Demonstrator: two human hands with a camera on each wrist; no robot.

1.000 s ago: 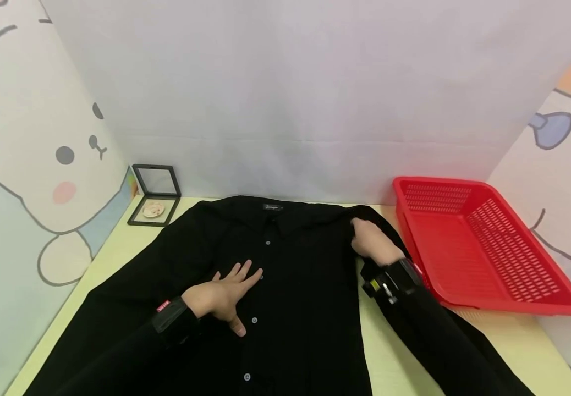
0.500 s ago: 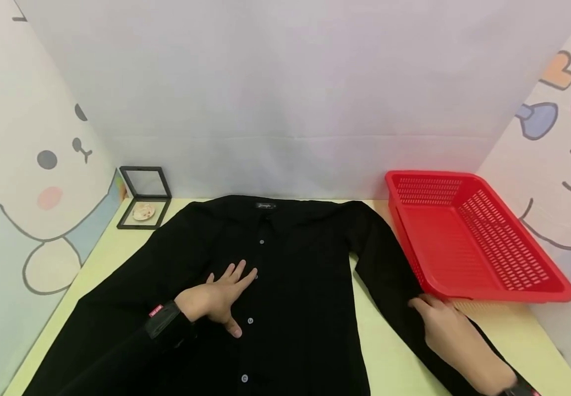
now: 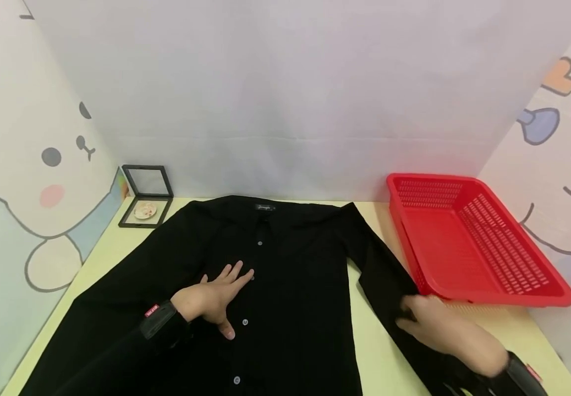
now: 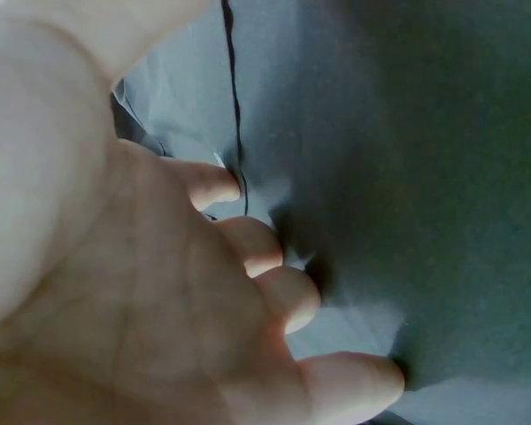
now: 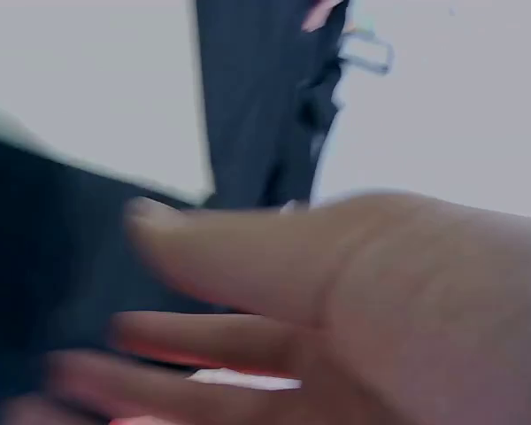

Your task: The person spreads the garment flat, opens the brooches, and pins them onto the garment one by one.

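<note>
On the black shirt (image 3: 295, 302), illegible collar label (image 3: 265, 207) — hands (image 3: 213, 301) (image 3: 446, 330) empty, left splayed, right loosely parted

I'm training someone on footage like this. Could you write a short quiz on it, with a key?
1. Which hand lies spread on the black shirt's front?
2. True or false: the red basket is in the head view's right half.
3. What is at the tabletop's far left: A) a mug, B) an open black-framed case, C) a lamp?
Key: 1. the left hand; 2. true; 3. B.
</note>
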